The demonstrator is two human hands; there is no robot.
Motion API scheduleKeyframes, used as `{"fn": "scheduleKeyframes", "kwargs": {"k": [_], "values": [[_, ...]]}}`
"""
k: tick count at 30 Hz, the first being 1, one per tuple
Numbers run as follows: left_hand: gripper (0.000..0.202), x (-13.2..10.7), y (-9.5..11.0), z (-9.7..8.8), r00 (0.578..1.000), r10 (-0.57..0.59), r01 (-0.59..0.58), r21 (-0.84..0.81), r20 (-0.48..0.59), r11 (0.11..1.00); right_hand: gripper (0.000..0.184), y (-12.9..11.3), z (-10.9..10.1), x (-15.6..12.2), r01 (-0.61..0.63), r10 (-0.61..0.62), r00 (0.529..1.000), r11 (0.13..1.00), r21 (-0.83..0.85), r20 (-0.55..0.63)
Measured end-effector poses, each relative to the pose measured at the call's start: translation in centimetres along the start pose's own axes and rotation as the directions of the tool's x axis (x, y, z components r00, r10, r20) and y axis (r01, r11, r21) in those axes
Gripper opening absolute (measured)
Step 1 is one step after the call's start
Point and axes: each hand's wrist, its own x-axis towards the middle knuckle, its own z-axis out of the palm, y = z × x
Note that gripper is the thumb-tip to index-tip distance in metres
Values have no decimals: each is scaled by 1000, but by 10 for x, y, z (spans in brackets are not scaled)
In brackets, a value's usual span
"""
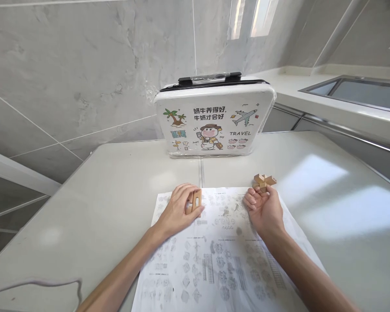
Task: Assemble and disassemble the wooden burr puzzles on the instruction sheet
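Near the top left of a printed instruction sheet (214, 247), my left hand (178, 208) is curled round a wooden puzzle piece (196, 200) with an oblong opening in it. Thumb and fingers grip its two ends, and part of it is hidden behind them. At the sheet's top right, my right hand (264, 208) is turned palm up. Its fingers pinch a cross-shaped wooden burr puzzle (264, 181), whose bars stick out above the fingertips. The two wooden things are well apart.
A white cartoon-printed case (214, 125) in clear plastic wrap stands upright at the back of the white table (84, 208), against the grey tiled wall. A counter with a sink (360, 93) lies beyond to the right. A pale cord (52, 282) shows at lower left.
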Motion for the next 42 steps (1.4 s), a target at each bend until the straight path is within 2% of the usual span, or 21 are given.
{"fn": "scheduleKeyframes", "kwargs": {"k": [7,10,14,17,23,26,28,30,32,34,36,38,40,42], "values": [[55,-4,11,-1,993,26,-14,-102,117,995,21,-3,-2,2,-20,21,1000,997,73,-15],[67,-3,3,-6,990,59,-45,-109,128,993,19,-6,-3,4,-19,21,1000,995,93,-20],[91,2,-11,-19,968,187,-176,-75,169,982,17,-8,-5,4,-26,26,1000,994,107,0],[106,5,-22,-30,957,216,-214,-30,192,976,18,-6,-4,2,-37,35,999,997,73,26],[100,5,-37,-46,960,195,-213,72,201,974,27,-2,3,-4,-40,43,996,998,-47,76],[96,5,-38,-52,960,156,-183,100,235,978,27,0,9,-10,-13,48,986,977,-214,158],[93,5,-38,-56,961,142,-174,121,237,977,30,3,13,-17,32,63,974,910,-413,216],[85,6,-39,-60,967,130,-165,150,217,975,31,7,16,-24,144,57,949,797,-586,311],[71,8,-42,-63,979,107,-142,200,176,969,23,13,17,-30,332,28,894,628,-704,447],[53,9,-45,-65,989,86,-115,262,119,958,13,19,15,-33,551,-11,800,410,-727,600],[40,10,-48,-65,994,88,-106,310,72,945,34,25,12,-33,717,-4,677,231,-658,736],[32,10,-50,-64,992,113,-125,332,56,935,60,30,8,-32,807,45,576,128,-577,816],[29,10,-49,-62,989,139,-149,338,56,929,77,33,4,-30,844,93,527,58,-533,845],[28,10,-48,-61,987,150,-159,338,52,928,84,36,1,-29,859,122,506,9,-511,854]]}}
